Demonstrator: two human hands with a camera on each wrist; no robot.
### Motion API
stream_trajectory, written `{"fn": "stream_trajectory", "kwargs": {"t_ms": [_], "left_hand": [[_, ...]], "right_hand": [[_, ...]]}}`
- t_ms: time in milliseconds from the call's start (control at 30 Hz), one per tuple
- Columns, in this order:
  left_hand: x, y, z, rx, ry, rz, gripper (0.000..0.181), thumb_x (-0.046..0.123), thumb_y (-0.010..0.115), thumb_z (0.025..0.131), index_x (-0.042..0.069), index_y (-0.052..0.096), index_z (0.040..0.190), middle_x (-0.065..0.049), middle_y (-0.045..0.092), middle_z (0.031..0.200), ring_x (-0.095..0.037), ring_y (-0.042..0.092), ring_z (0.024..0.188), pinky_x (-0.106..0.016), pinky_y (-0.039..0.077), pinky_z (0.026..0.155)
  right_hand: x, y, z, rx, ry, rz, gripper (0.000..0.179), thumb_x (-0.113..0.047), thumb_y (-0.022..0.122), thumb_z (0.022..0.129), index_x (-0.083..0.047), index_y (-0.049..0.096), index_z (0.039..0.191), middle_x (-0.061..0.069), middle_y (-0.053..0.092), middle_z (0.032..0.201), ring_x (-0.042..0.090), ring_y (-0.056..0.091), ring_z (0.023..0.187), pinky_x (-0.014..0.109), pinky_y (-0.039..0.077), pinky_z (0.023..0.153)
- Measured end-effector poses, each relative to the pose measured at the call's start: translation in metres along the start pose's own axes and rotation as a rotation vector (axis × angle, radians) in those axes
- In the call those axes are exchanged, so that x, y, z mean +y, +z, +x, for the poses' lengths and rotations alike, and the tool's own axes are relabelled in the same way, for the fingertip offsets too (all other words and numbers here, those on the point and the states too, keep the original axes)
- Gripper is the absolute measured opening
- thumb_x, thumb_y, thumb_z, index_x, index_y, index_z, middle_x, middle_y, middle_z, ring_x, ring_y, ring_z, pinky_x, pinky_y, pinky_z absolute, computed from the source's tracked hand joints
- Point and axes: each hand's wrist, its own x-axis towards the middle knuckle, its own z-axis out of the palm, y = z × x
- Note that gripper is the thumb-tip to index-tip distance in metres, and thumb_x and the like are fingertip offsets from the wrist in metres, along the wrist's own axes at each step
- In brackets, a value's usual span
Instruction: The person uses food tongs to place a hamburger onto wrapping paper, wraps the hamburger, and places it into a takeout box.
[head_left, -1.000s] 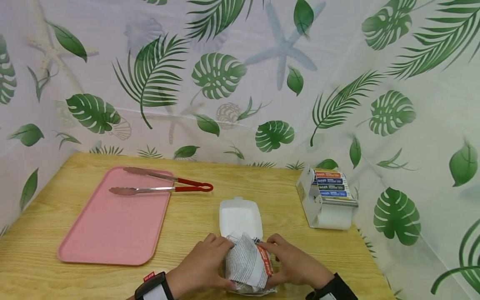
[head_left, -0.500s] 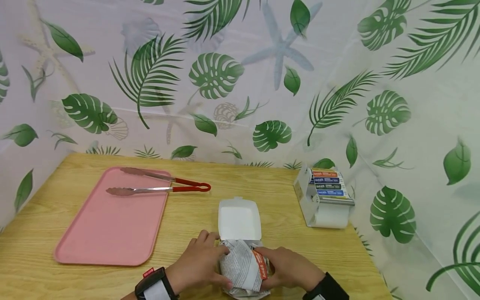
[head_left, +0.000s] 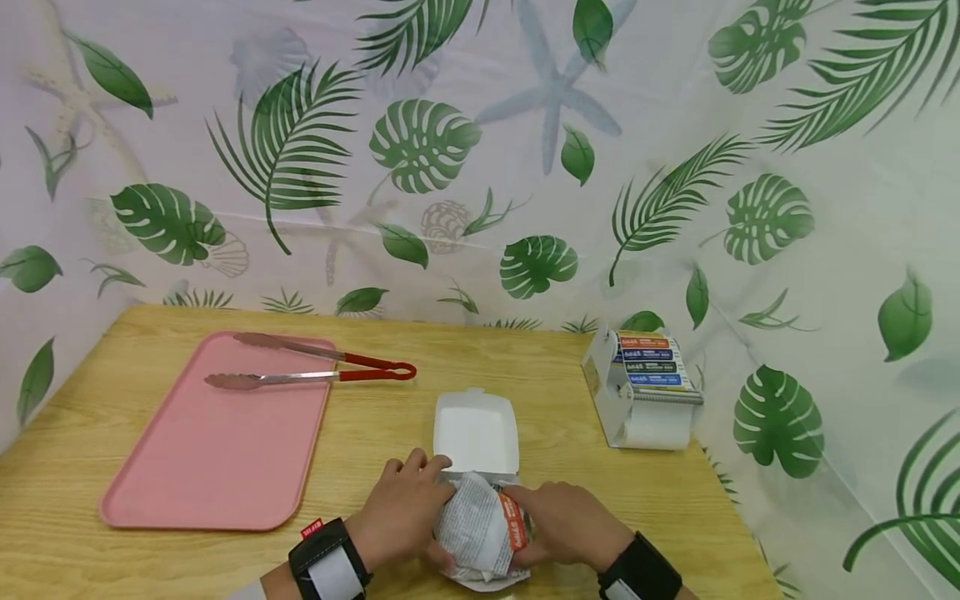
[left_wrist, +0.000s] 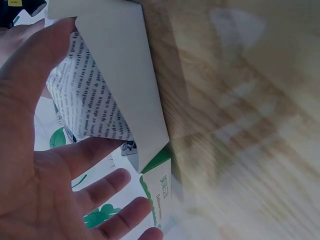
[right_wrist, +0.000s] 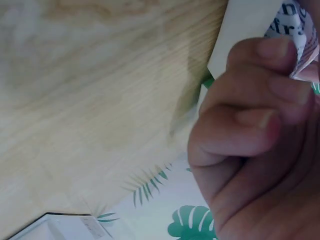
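A bundle wrapped in newsprint-patterned paper [head_left: 474, 523], with a red-orange label [head_left: 513, 522], sits in the base of a small white clamshell box. The box's lid [head_left: 476, 429] stands open behind it. On the bundle's left side, my left hand [head_left: 405, 510] holds it between thumb and forefinger. The left wrist view shows its other fingers [left_wrist: 107, 187] spread beside the white box wall [left_wrist: 122, 75]. My right hand [head_left: 567, 523] grips the right side near the label. In the right wrist view its fingers [right_wrist: 240, 130] are curled. What the paper wraps is hidden.
A pink tray [head_left: 217, 467] lies at the left on the wooden table [head_left: 375, 417]. Red-handled tongs [head_left: 322, 377] rest across its far end, handles past its edge. At the right back stands a dispenser [head_left: 645, 387] with a white roll. Leaf-print cloth [head_left: 450, 200] surrounds the table.
Between both hands, the wrapped bundle has settled lower into the box base and no longer overlaps the lid as much. The head view has shifted slightly; tray, tongs and dispenser stay put.
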Motion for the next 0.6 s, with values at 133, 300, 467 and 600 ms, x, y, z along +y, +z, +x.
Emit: {"fn": "stream_trajectory", "kwargs": {"t_ms": [133, 300, 467, 600], "left_hand": [[-0.002, -0.001, 0.001, -0.01, 0.0, -0.023, 0.08, 0.065, 0.092, 0.053, 0.014, 0.075, 0.113, -0.007, 0.058, 0.132, -0.027, 0.048, 0.111, -0.052, 0.046, 0.088], [-0.007, 0.004, 0.0, 0.012, -0.004, -0.023, 0.077, 0.059, 0.093, 0.056, 0.012, 0.074, 0.114, -0.007, 0.058, 0.132, -0.027, 0.049, 0.114, -0.052, 0.045, 0.091], [-0.01, 0.007, 0.0, 0.027, -0.009, -0.017, 0.077, 0.06, 0.092, 0.058, 0.012, 0.074, 0.115, -0.006, 0.058, 0.134, -0.027, 0.05, 0.116, -0.052, 0.045, 0.093], [-0.011, 0.006, 0.0, 0.025, -0.01, -0.028, 0.077, 0.059, 0.092, 0.059, 0.013, 0.073, 0.118, -0.005, 0.058, 0.135, -0.027, 0.05, 0.116, -0.053, 0.045, 0.094]], "right_hand": [[-0.003, 0.003, 0.005, 0.039, -0.036, -0.024, 0.075, -0.049, 0.089, 0.066, -0.015, 0.063, 0.128, -0.012, 0.054, 0.069, 0.005, 0.048, 0.059, 0.028, 0.042, 0.053], [0.001, 0.007, 0.007, 0.063, -0.069, -0.017, 0.08, -0.055, 0.086, 0.071, -0.012, 0.06, 0.133, -0.013, 0.055, 0.07, 0.002, 0.048, 0.06, 0.026, 0.043, 0.054], [0.014, -0.005, 0.002, -0.098, -0.079, 0.298, 0.086, -0.043, 0.086, 0.079, -0.013, 0.046, 0.149, -0.009, 0.057, 0.073, 0.002, 0.048, 0.061, 0.023, 0.042, 0.057], [0.021, -0.015, -0.003, -0.188, -0.068, 0.427, 0.09, -0.03, 0.088, 0.08, -0.015, 0.039, 0.155, -0.006, 0.059, 0.077, 0.003, 0.051, 0.065, 0.023, 0.044, 0.06]]}}
